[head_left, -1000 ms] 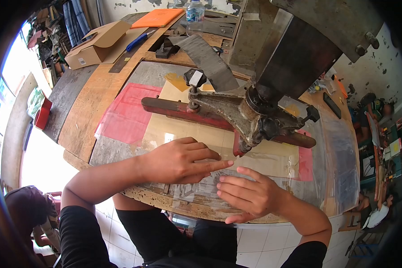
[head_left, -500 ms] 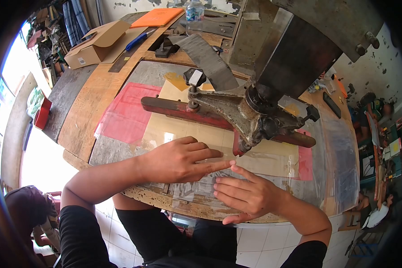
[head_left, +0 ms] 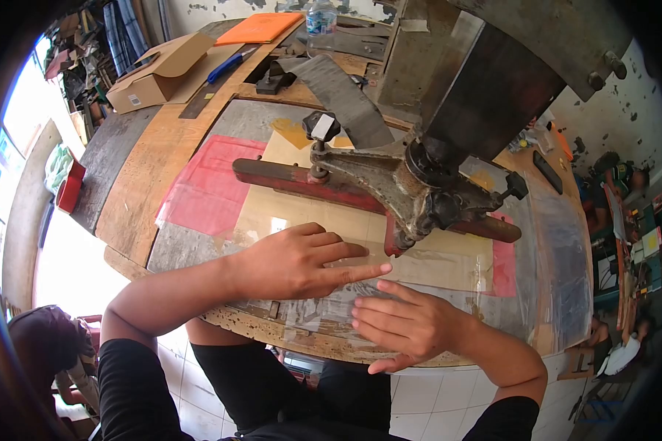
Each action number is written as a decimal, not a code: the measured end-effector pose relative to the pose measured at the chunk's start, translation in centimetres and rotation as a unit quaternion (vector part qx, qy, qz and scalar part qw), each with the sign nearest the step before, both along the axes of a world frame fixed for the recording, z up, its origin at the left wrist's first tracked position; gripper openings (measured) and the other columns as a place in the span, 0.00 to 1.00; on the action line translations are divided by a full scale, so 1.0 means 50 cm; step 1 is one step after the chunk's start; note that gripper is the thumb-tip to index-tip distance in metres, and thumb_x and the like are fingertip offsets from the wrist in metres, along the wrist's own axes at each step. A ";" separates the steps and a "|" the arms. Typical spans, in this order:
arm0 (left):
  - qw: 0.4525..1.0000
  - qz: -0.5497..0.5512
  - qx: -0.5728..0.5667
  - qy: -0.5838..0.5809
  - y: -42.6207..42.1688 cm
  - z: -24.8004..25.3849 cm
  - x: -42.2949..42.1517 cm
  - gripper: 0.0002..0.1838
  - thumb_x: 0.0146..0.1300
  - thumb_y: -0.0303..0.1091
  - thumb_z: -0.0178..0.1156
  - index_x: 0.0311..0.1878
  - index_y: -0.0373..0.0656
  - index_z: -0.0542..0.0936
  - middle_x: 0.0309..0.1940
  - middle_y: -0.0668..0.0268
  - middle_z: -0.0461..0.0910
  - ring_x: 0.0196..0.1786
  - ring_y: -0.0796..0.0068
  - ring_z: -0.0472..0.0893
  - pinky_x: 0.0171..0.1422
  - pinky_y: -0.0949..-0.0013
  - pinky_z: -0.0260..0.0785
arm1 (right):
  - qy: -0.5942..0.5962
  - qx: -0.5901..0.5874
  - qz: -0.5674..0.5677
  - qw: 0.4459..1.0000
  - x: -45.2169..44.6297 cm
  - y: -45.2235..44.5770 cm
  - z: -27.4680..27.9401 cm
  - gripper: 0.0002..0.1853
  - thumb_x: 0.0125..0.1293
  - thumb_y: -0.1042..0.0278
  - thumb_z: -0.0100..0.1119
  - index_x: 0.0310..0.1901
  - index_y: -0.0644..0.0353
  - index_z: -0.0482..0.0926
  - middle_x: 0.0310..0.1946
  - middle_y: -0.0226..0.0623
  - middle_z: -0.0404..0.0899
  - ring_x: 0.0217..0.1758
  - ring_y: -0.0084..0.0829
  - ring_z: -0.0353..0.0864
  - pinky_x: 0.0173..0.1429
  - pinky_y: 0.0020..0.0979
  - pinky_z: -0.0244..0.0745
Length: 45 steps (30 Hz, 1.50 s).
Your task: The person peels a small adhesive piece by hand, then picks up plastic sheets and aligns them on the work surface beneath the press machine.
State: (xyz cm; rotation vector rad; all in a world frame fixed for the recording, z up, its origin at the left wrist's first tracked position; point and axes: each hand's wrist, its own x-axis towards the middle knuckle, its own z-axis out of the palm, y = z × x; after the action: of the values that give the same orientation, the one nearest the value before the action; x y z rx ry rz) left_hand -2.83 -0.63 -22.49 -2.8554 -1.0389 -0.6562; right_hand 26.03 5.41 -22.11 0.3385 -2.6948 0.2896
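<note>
My left hand (head_left: 305, 262) rests palm down over the front of a cream sheet (head_left: 438, 257), its index finger stretched to the right and the other fingers a little bent. To its right, my right hand (head_left: 412, 323) has its fingers spread above clear plastic film (head_left: 309, 327) along the table's front edge. Neither hand shows anything in its grasp, and a small gap lies between the two index fingertips. Just beyond them, a cast-metal press head (head_left: 415, 191) stands over the sheet with its long red bar (head_left: 283, 176). Pink film (head_left: 212, 184) shows at the sheet's left.
The press column (head_left: 493, 88) rises at the right. At the back left are a cardboard box (head_left: 154, 73), a blue-handled knife (head_left: 224, 67), an orange folder (head_left: 260, 28) and a water bottle (head_left: 321, 20). A red container (head_left: 70, 187) sits at the far left; other people appear at both sides.
My right hand has shifted slightly down, so its index fingertip has come away from my left one. My left hand stays nearly still, and the press has not moved.
</note>
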 end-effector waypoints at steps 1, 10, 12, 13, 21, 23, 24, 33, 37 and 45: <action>1.000 0.000 -0.001 0.001 0.000 -0.001 -0.001 0.48 0.60 0.39 0.73 0.86 0.57 0.69 0.64 0.64 0.85 0.53 0.65 0.87 0.58 0.61 0.80 | 0.002 0.004 -0.005 1.000 0.001 -0.001 0.001 0.31 0.77 0.39 0.63 0.52 0.67 0.87 0.53 0.44 0.89 0.65 0.41 0.87 0.82 0.54 0.73; 1.000 -0.003 0.003 -0.004 0.001 -0.003 -0.001 0.47 0.59 0.38 0.73 0.86 0.56 0.70 0.64 0.63 0.86 0.54 0.64 0.88 0.58 0.60 0.80 | -0.005 0.035 -0.024 0.999 0.007 -0.001 0.000 0.33 0.75 0.32 0.63 0.54 0.62 0.89 0.56 0.38 0.90 0.65 0.34 0.88 0.85 0.57 0.67; 1.000 -0.003 0.001 -0.005 0.001 -0.002 -0.001 0.47 0.60 0.38 0.73 0.85 0.56 0.70 0.64 0.63 0.86 0.54 0.64 0.88 0.58 0.60 0.81 | -0.004 0.034 -0.025 0.999 0.007 -0.001 0.001 0.34 0.75 0.32 0.63 0.55 0.62 0.89 0.55 0.38 0.90 0.65 0.34 0.88 0.85 0.58 0.67; 1.000 -0.003 0.000 -0.004 0.001 -0.002 -0.001 0.47 0.60 0.38 0.73 0.85 0.56 0.70 0.64 0.62 0.86 0.54 0.64 0.88 0.58 0.60 0.81 | -0.005 0.034 -0.025 0.999 0.008 -0.001 0.001 0.34 0.75 0.32 0.63 0.55 0.62 0.89 0.55 0.38 0.90 0.65 0.34 0.88 0.84 0.58 0.67; 1.000 0.001 0.009 0.007 -0.001 0.002 -0.001 0.48 0.58 0.40 0.74 0.85 0.57 0.71 0.64 0.63 0.85 0.54 0.64 0.87 0.58 0.60 0.80 | -0.006 0.024 -0.024 0.999 0.007 -0.001 0.002 0.33 0.76 0.33 0.63 0.54 0.63 0.89 0.55 0.39 0.90 0.64 0.35 0.88 0.83 0.59 0.68; 1.000 0.008 0.022 0.014 -0.002 0.001 -0.001 0.48 0.57 0.42 0.73 0.85 0.58 0.71 0.65 0.64 0.85 0.54 0.65 0.87 0.58 0.61 0.80 | -0.002 0.014 -0.024 1.000 0.007 -0.002 0.002 0.33 0.76 0.33 0.63 0.54 0.63 0.89 0.55 0.39 0.90 0.64 0.35 0.88 0.83 0.59 0.69; 1.000 0.008 0.022 0.014 -0.002 0.000 -0.001 0.48 0.57 0.42 0.73 0.85 0.58 0.71 0.65 0.64 0.85 0.54 0.65 0.87 0.58 0.61 0.80 | -0.002 0.014 -0.024 1.000 0.007 -0.002 0.003 0.33 0.76 0.33 0.63 0.54 0.63 0.89 0.55 0.39 0.90 0.64 0.35 0.88 0.83 0.59 0.69; 0.999 0.020 0.026 0.026 -0.002 0.001 0.000 0.46 0.60 0.43 0.73 0.84 0.61 0.72 0.64 0.67 0.85 0.53 0.67 0.86 0.57 0.63 0.79 | 0.005 0.012 -0.018 1.000 0.009 -0.003 0.003 0.33 0.76 0.33 0.63 0.55 0.63 0.88 0.54 0.39 0.90 0.62 0.34 0.89 0.83 0.61 0.68; 0.999 0.021 0.029 0.027 -0.002 0.001 0.000 0.46 0.61 0.43 0.72 0.85 0.61 0.72 0.64 0.67 0.85 0.53 0.67 0.86 0.57 0.63 0.79 | 0.001 0.009 -0.016 1.000 0.010 -0.002 0.004 0.33 0.76 0.33 0.64 0.55 0.63 0.88 0.54 0.39 0.89 0.63 0.34 0.89 0.84 0.62 0.66; 0.998 0.027 0.031 0.047 -0.005 0.003 -0.001 0.47 0.60 0.44 0.72 0.86 0.62 0.70 0.66 0.67 0.85 0.54 0.68 0.87 0.58 0.62 0.79 | -0.004 -0.045 -0.001 0.999 0.008 -0.001 0.003 0.34 0.74 0.34 0.67 0.56 0.64 0.88 0.54 0.40 0.89 0.63 0.36 0.89 0.87 0.66 0.59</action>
State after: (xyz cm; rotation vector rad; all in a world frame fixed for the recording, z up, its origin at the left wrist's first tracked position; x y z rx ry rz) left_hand -2.87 -0.91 -22.36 -2.7644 -1.0592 -0.5350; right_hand 26.45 5.37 -21.98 0.3076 -2.6791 0.4120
